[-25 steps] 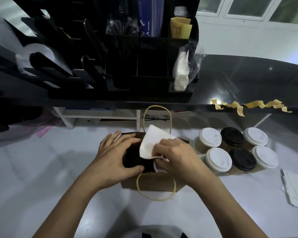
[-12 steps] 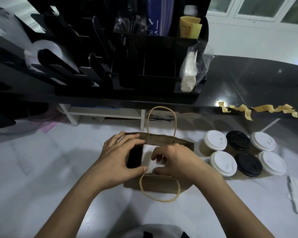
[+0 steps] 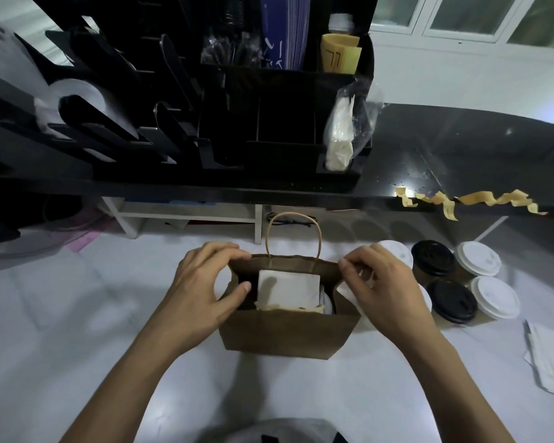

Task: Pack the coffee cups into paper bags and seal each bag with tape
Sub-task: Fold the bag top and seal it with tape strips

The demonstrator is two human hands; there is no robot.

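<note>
Where the white worktop (image 3: pixel 77 314) runs under a raised black counter (image 3: pixel 461 148), we see a black organizer (image 3: pixel 269 123) standing on that counter. Tan tape strips (image 3: pixel 480 199) hang curled along the counter's front edge. White-framed windows (image 3: pixel 461 14) close the room at upper right.

On the worktop, a brown paper bag (image 3: pixel 285 334) stands upright at centre with its mouth open, and one looped handle (image 3: pixel 293 231) rises from its far rim. A white napkin (image 3: pixel 288 290) lies flat inside the bag and covers most of what is in it. Six lidded coffee cups (image 3: pixel 451 298), some with white lids and some with black, cluster just to the right of the bag. A pile of white paper sheets (image 3: pixel 550 359) lies near the right edge.

Both bare forearms reach in from below. Our left hand (image 3: pixel 202 289) grasps the bag's left end, with the fingers curled over the far left corner of the rim and the thumb at the mouth's left side. Our right hand (image 3: pixel 387 292) pinches the far right corner of the rim between thumb and fingertips, and it partly hides the nearest cups.
</note>
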